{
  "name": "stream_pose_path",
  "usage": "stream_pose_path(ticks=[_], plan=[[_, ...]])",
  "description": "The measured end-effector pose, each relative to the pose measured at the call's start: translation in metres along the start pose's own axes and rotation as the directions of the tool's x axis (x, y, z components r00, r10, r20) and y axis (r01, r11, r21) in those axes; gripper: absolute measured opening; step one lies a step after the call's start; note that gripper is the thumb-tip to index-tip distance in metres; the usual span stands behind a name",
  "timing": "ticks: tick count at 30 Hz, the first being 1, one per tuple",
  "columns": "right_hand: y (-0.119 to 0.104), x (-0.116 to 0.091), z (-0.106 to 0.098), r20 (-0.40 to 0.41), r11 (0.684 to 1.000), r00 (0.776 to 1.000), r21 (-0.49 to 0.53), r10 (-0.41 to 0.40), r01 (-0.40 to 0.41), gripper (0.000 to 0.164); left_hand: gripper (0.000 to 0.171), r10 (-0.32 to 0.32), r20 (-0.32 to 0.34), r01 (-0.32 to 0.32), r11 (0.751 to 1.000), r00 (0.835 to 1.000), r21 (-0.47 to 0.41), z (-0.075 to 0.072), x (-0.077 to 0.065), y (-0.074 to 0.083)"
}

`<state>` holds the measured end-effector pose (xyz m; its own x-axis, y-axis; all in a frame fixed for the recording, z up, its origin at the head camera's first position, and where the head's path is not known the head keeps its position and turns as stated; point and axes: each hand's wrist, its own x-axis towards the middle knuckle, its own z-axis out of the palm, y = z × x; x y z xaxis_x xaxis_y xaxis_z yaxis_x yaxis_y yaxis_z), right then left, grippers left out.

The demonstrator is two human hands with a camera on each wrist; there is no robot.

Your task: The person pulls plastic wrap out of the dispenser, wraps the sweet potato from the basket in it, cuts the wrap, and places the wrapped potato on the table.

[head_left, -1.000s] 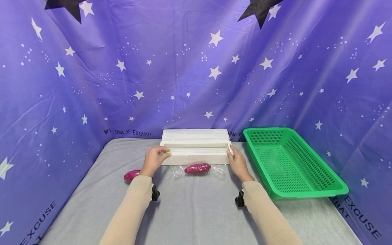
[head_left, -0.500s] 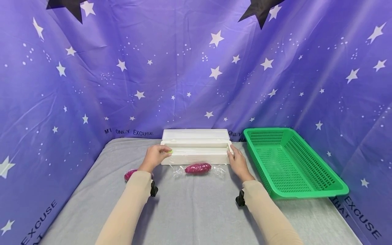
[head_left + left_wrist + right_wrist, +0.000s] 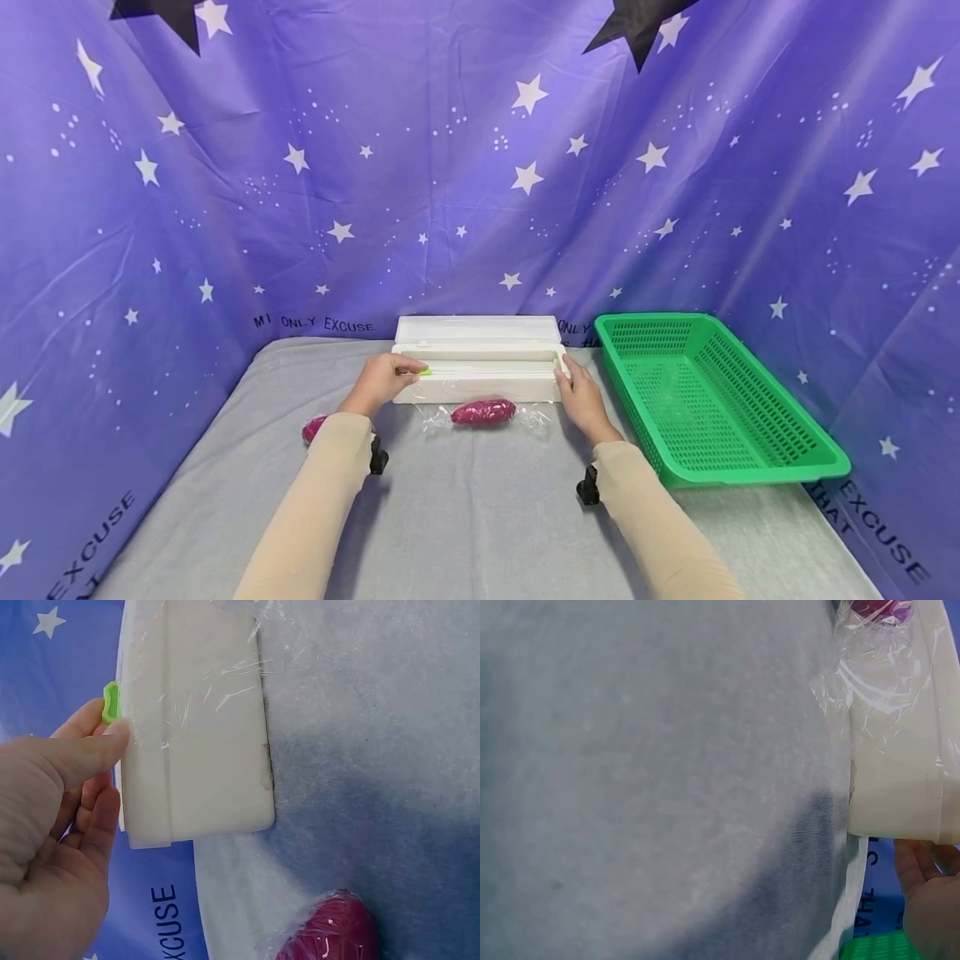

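Note:
A white cling film dispenser (image 3: 480, 391) lies lengthwise at the back of the table, its lid (image 3: 477, 328) raised behind it. At its left end my left hand (image 3: 381, 382) pinches a small green slide cutter (image 3: 112, 703) between thumb and fingers on the top edge. My right hand (image 3: 585, 404) grips the dispenser's right end; its fingers are partly hidden in the right wrist view. Just in front lies a magenta, sweet-potato-shaped piece (image 3: 483, 412) wrapped in clear film, whose loose ends (image 3: 531, 418) spread to both sides against the dispenser.
Another film-wrapped magenta piece (image 3: 313, 428) lies on the left, partly hidden by the left sleeve. To the right stands a green slotted basket (image 3: 750, 481). Grey cloth (image 3: 480, 517) covers the table, and a purple star-patterned curtain (image 3: 450, 183) hangs around its back and sides.
My left hand has slid the green cutter slightly to the right along the dispenser's edge. The right hand and the wrapped piece in front stay in place.

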<state>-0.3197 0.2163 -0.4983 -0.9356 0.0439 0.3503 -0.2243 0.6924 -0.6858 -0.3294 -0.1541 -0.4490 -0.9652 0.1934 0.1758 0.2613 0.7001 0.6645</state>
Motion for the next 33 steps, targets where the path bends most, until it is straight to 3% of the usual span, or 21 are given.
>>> stream_pose_path(ticks=[9, 17, 27, 33], plan=[[0.0009, 0.0005, -0.0006, 0.004, 1.000, 1.000, 0.006, 0.008, -0.008, 0.047, 0.027, 0.085, 0.021, -0.086, 0.996, 0.996, 0.028, 0.0022, 0.0022, 0.0039], [-0.0001, 0.0009, -0.0018, 0.016, 1.000, 1.000, 0.004, 0.013, -0.013, 0.047, 0.031, 0.109, 0.088, -0.114, 0.992, 0.990, 0.058, -0.0005, 0.0065, 0.0048], [0.0008, 0.0000, -0.0014, 0.034, 0.999, 0.999, 0.015, 0.038, -0.039, 0.049, 0.043, 0.223, 0.121, -0.234, 0.969, 0.967, 0.084, 0.0010, 0.0083, 0.0082], [0.0011, 0.0006, -0.0017, 0.039, 0.999, 0.999, 0.007, 0.037, -0.038, 0.050, 0.044, 0.215, 0.128, -0.225, 0.972, 0.968, 0.072, 0.0014, 0.0082, 0.0091]])
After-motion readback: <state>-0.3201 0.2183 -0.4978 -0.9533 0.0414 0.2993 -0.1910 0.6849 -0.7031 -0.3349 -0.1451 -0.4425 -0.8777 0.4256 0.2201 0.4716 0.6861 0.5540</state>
